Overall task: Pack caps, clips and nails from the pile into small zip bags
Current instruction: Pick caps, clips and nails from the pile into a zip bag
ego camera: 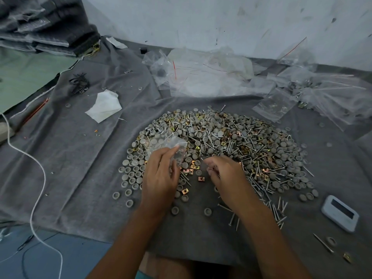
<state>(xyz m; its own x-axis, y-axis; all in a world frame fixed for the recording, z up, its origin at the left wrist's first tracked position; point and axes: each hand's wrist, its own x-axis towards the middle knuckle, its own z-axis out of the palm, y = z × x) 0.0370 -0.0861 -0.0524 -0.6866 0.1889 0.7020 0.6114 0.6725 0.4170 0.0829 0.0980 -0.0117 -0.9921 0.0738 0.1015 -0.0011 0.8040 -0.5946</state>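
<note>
A person sits at a grey cloth [80, 158] spread over the floor, both bare hands over the near edge of a wide pile [221, 146] of grey caps, brass-coloured clips and steel nails. The pile fills the middle of the cloth.

The left hand [161, 178] is at about 9 o'clock of the pile's near edge. Its fingers and thumb pinch a small clear zip bag [167, 143], which stands up from the fingertips toward 12 o'clock and lies over the caps; some caps and a few metal pieces show through its plastic.

The right hand [223, 174] is just beside it, toward 3 o'clock, fingers curled inward with thin metal pieces, likely nails, showing at the fingertips. The grip looks closed on them, though the exact count is too small to tell.

Loose caps lie scattered at 7 o'clock of the pile, and loose nails run off toward 5 o'clock.

At 12 to 2 o'clock, against the wall, is a heap of clear bags [211, 77], some with red strips. A single flat bag [275, 105] lies at 1 o'clock of the pile. A crumpled white tissue [104, 106] lies at 10 o'clock. A small white device with a dark screen [340, 213] sits at 4 o'clock. A white cord [38, 172] loops across the cloth's left side. Folded grey fabric [50, 25] is stacked at the far left corner.
</note>
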